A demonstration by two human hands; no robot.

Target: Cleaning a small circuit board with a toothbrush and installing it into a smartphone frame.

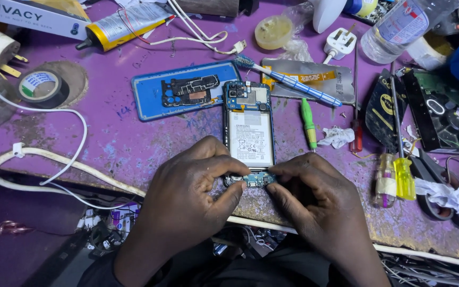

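Observation:
An opened blue phone point(249, 133) lies back-up on the purple table, its white battery and circuit boards exposed. My left hand point(189, 188) grips the phone's lower left corner, thumb and fingers curled around the bottom edge. My right hand point(314, 199) presses its fingertips on the small board at the phone's bottom right. Both hands meet at the lower end of the phone. The removed blue back cover point(150, 98) with a black frame piece point(189, 90) on it lies just left of the phone.
A toothbrush point(288, 79), green-handled tool point(308, 123), red screwdriver point(356, 135), yellow screwdriver point(402, 175) and crumpled tissue point(337, 136) lie to the right. Tape roll point(41, 85), glue tube point(123, 25), white cables point(54, 159), plug point(341, 42) and plastic bottle point(399, 26) crowd the table.

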